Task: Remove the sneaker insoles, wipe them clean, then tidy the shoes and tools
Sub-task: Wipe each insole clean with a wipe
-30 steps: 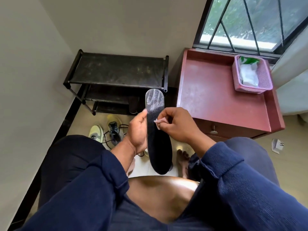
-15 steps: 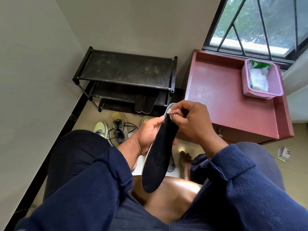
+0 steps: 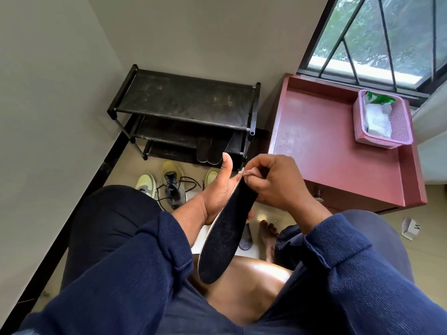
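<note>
Head view: since a second ago the insole (image 3: 225, 234) had flipped dark side up and tilted down toward the lap. Left hand (image 3: 216, 192) cradled it from beneath, thumb raised; right hand (image 3: 275, 182) pinched a wipe (image 3: 247, 173) at its top edge. Two insoles (image 3: 211, 148) leaned on the rack (image 3: 183, 102); three sneakers (image 3: 172, 182) on the floor.

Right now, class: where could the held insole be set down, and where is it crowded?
Free: the red cabinet top left of the pink basket, and the shoe rack top shelf. Crowded: the floor by the sneakers.
</note>
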Demonstrator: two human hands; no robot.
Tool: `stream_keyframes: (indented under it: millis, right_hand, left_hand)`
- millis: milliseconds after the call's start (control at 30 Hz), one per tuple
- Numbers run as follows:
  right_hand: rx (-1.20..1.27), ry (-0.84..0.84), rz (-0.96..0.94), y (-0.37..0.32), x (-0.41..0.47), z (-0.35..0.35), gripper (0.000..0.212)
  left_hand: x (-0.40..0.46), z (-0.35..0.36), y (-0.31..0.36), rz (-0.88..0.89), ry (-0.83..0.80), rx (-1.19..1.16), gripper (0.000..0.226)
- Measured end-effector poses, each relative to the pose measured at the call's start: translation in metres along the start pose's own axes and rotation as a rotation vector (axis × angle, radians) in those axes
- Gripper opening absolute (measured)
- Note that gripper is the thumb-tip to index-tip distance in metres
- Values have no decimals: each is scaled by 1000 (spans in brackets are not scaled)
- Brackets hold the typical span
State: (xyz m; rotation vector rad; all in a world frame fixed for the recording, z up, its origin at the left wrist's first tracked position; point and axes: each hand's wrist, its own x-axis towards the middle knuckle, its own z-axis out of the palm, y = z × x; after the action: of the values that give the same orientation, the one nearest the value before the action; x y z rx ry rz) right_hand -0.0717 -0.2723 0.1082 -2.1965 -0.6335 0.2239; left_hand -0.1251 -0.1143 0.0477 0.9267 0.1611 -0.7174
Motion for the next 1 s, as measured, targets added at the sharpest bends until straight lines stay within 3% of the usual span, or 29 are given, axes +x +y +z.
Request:
stream_keyframes:
  millis: [100,300,500,700,767,900,1000]
  right_hand:
    - [13,-115,-51,-2,-3,0,14]
    - [6,234,180,15,8,-8,8]
    - [64,30,101,6,1,-5,10]
    - [-1,249,226,18,11,-8,12]
    - [26,216,216,17,8,-6,11]
    - [81,-25,116,11,1,1,14]
    - [52,4,110,13,4,1,14]
  left_hand:
    - [0,-1,-2,-18,32,19,121]
    - [2,3,-1,14,-11,59,121]
    - [-1,4,1,64,-9,57,116]
    - [-1,5,2,47,-37,38,118]
    - [-1,5,2,53,-30,26,113]
    - [-4,6,3,83,-14,-25,102]
    - [-5,8,6,91,-29,-57,100]
